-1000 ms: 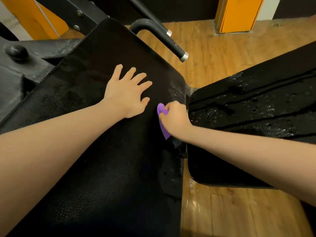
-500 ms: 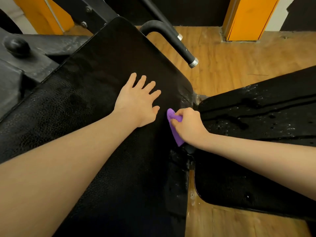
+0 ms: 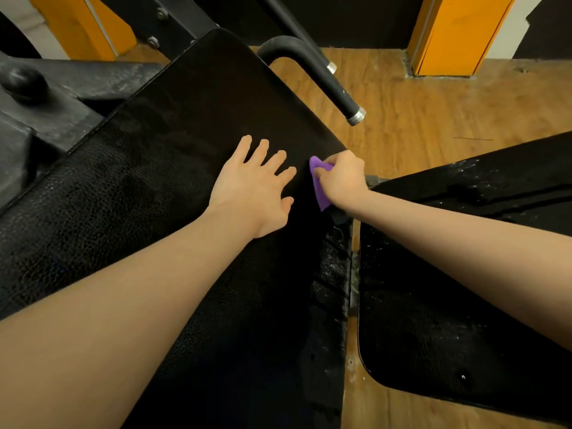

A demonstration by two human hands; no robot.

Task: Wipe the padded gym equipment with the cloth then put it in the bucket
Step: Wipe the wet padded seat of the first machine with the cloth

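- While I watch the head feed, left hand lies flat on the big black pad, fingers straight and spread, thumb out to the side, holding nothing
- right hand is at the pad's right edge near its far right corner, fingers curled and pinching the purple cloth
- cloth is bunched, pressed against the pad's right edge; only a strip shows left of and below the knuckles, rest hidden under the hand
- the two hands are near each other but apart, cloth between them
- second black pad sits right of the first, a narrow gap between them; its surface shows wet droplets and streaks, right forearm crosses over it
- side face of the big pad below the cloth also looks wet and shiny
- black handle bar with a metal end cap sticks out beyond the pad's far right corner, over the wooden floor
- grey metal frame with a black knob at far left
- orange posts at the far side
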